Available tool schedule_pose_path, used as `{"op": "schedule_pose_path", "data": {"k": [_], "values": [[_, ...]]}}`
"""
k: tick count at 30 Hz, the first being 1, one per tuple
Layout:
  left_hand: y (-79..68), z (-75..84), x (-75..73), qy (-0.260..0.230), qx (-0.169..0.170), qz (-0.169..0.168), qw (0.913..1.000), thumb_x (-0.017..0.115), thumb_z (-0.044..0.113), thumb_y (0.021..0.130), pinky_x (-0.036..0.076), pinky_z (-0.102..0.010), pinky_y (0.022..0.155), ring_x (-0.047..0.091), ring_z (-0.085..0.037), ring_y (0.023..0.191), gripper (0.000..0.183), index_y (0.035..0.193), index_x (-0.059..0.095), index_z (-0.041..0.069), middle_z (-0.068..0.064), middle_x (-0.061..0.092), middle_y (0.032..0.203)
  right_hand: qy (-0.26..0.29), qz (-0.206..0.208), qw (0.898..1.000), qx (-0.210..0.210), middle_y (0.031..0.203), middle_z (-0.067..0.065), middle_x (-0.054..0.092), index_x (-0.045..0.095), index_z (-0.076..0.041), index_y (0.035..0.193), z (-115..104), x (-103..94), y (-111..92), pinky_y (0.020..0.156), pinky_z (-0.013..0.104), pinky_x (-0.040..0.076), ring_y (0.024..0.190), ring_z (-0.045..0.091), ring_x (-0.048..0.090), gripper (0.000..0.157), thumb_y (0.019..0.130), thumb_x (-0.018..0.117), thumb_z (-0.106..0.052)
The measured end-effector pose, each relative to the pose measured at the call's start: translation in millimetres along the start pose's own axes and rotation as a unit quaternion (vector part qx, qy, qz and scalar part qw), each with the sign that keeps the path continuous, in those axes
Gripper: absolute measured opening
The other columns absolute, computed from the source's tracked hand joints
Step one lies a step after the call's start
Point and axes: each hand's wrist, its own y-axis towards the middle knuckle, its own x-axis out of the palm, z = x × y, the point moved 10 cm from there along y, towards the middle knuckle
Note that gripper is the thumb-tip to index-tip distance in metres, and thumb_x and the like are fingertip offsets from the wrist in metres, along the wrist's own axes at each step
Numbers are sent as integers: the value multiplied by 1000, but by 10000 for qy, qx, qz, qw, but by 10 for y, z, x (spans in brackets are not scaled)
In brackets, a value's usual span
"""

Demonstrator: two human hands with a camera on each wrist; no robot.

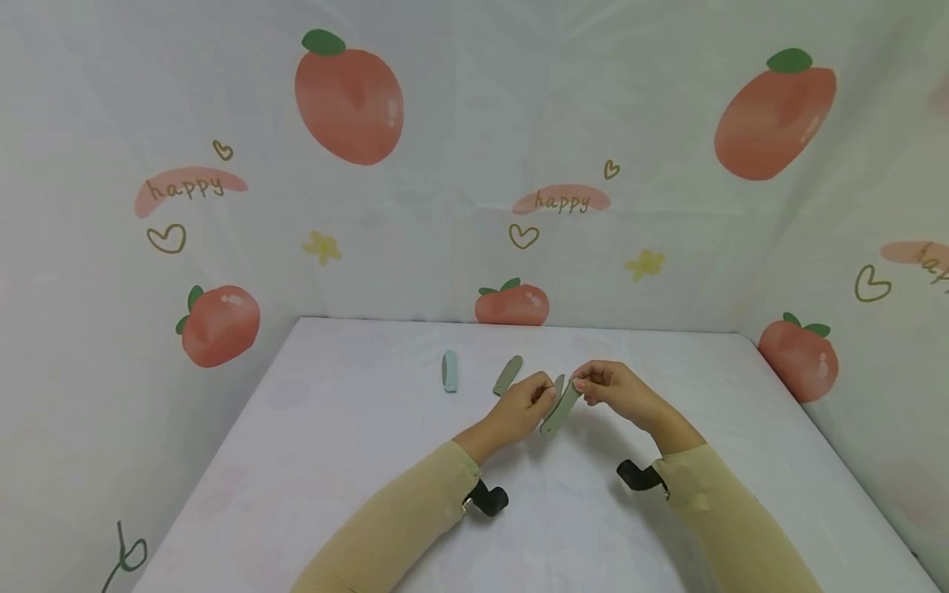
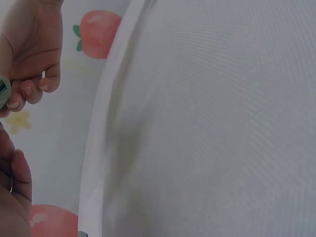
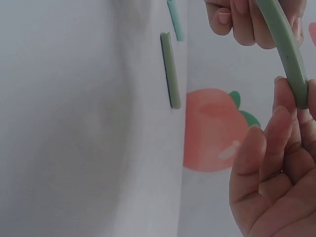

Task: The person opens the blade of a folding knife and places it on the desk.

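Note:
A green folding knife (image 1: 565, 409) is held above the table between both hands, its blade (image 1: 559, 385) swung a little out of the handle. My left hand (image 1: 522, 405) pinches the blade side with curled fingers. The thumb and fingers of my right hand (image 1: 619, 391) grip the far end of the handle. In the right wrist view the knife's smooth handle (image 3: 287, 54) slants down into the right fingertips. Only a small end of the knife (image 2: 4, 91) shows at the left edge of the left wrist view, by the right hand (image 2: 34, 54).
On the white table (image 1: 356, 478), a darker green folding knife (image 1: 507, 375) lies just beyond the left hand. A mint-coloured folding knife (image 1: 450, 371) lies further left. Behind the table hangs a white curtain (image 1: 445, 165) printed with red fruit.

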Motion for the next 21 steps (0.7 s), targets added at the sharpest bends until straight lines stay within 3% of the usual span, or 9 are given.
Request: {"op": "schedule_pose_path", "data": {"k": [6,16,21], "values": [[3,-6,-50,-257,25,244,9994,48,12,104,36,-21,58,41,-5,62,15,90,52,8,5,43,70,107,-31,9999,-75,95,4,65,59,9,116,14,-23,-25,78,30,52,86,23,60,29,102,60,-16],[4,-30,-226,-157,203,786,9966,47,13,105,35,-22,62,41,-7,69,14,92,50,6,4,42,75,285,16,9996,11,93,9,66,58,13,115,95,-64,-50,76,27,52,84,22,62,29,101,61,-13],[-17,-67,-305,-193,56,1065,9941,47,13,105,37,-23,65,44,-8,72,15,92,50,7,3,45,77,404,-82,9991,-49,95,9,70,58,14,114,132,-59,-71,78,26,53,86,17,64,30,101,61,-13]]}}
